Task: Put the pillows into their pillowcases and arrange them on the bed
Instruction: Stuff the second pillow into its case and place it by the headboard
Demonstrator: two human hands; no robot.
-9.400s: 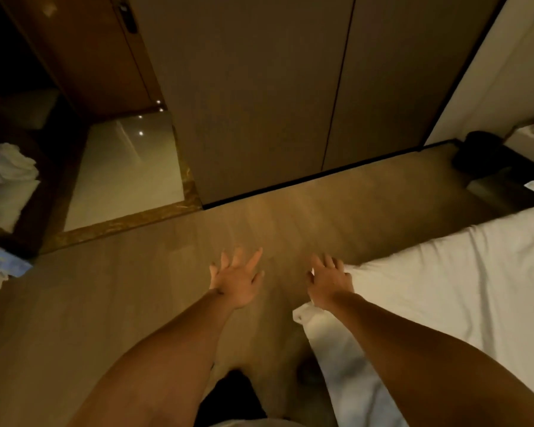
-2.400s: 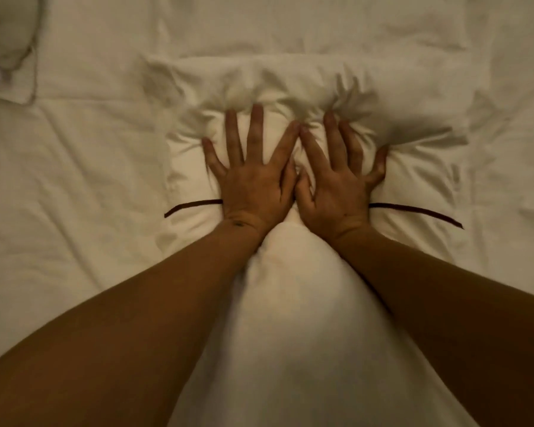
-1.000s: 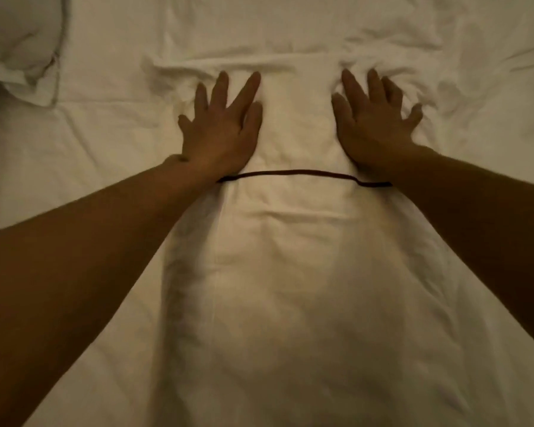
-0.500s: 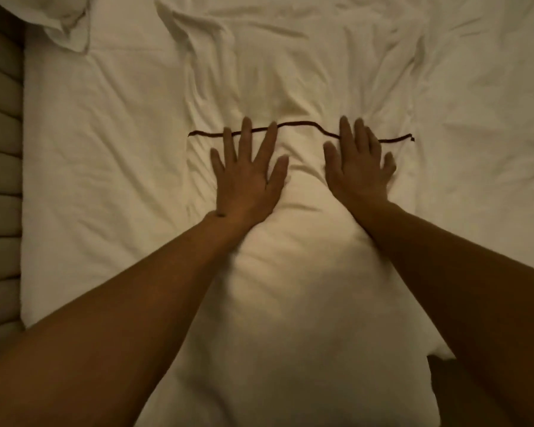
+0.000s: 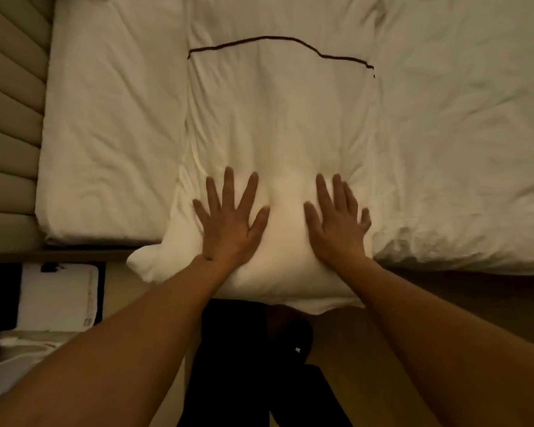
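A white fabric pillowcase with a thin dark piped line (image 5: 278, 124) is seen lying lengthwise across the near edge of a bed covered in wrinkled white sheets (image 5: 463, 134). The pillowcase is filled: a soft white pillow is contained in it, its bulk showing as a rounded swell at the near end, which overhangs the edge of the bed. No part of the pillow itself is exposed, so it can be told only by the padded shape. The dark piped line is laid across the far part of the pillowcase, and beyond it the fabric looks flatter.

The left hand (image 5: 228, 223) is pressed flat on the near left part of the filled pillowcase, fingers spread and straight, nothing being gripped. The right hand (image 5: 339, 223) is pressed flat on the near right part in the same way, fingers spread apart and closed on nothing. The two hands are kept apart, with a raised ridge of pillowcase between them.

At the far left a beige padded headboard with horizontal channels (image 5: 10, 118) is seen against the side of the bed. Near left, below the bed, a white rectangular object (image 5: 56, 297) is seen on a dark surface; what it is cannot be told.
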